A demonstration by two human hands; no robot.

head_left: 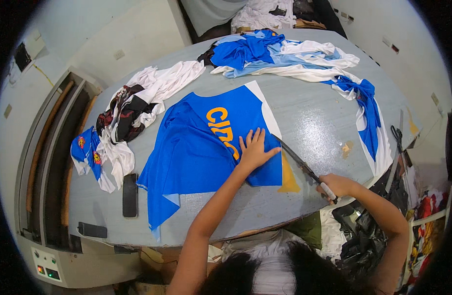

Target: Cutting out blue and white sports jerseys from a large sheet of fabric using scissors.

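Observation:
A blue fabric piece (186, 142) with orange lettering lies on the grey table (314, 105), its left side loosely folded and hanging toward the near edge. A white strip (263, 103) runs along its upper right side. My left hand (255, 151) rests flat on the blue cloth with its fingers spread, next to the lettering. In my right hand (337, 186) is a pair of long dark scissors (301, 161), gripped by the white-wrapped handle. The blades point up and left, their tips at the cloth's right edge beside the white strip. How far they are apart is hard to make out.
White, black and blue garments (174, 76) lie at the left. A blue and white heap (245, 51) spreads along the far side, trailing to blue-white cloth (371, 123) at right. A black phone (130, 195) lies near left; other scissors (397, 135) at the right edge.

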